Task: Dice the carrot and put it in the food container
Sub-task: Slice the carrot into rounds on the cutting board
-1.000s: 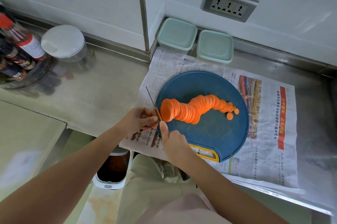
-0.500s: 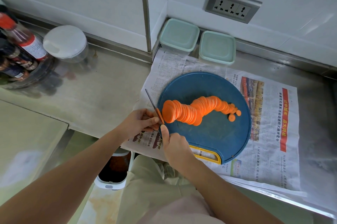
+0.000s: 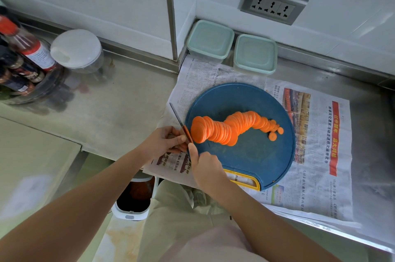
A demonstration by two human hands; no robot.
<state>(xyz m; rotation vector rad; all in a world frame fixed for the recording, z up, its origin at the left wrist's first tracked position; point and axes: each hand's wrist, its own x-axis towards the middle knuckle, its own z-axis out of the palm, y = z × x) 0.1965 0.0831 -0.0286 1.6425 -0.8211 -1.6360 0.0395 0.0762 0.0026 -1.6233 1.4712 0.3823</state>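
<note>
A row of thin orange carrot slices [image 3: 226,128] leans across the round blue cutting board [image 3: 252,159]. At the board's left edge my left hand [image 3: 164,142] pinches the last carrot stub [image 3: 188,136] against the blade. My right hand [image 3: 206,167] grips the handle of a thin knife [image 3: 178,119], forefinger along its spine, blade standing between the stub and the slices. Two lidded pale green food containers [image 3: 210,40] [image 3: 255,53] stand side by side by the back wall.
Newspaper [image 3: 316,148] lies under the board on the steel counter. Sauce bottles [image 3: 27,48] in a clear tray and a white-lidded jar [image 3: 75,48] stand at the left. A wall socket [image 3: 272,5] sits above the containers. An open bin [image 3: 133,197] is below the counter edge.
Both hands and the knife stay at the left end of the carrot. The view has shifted slightly.
</note>
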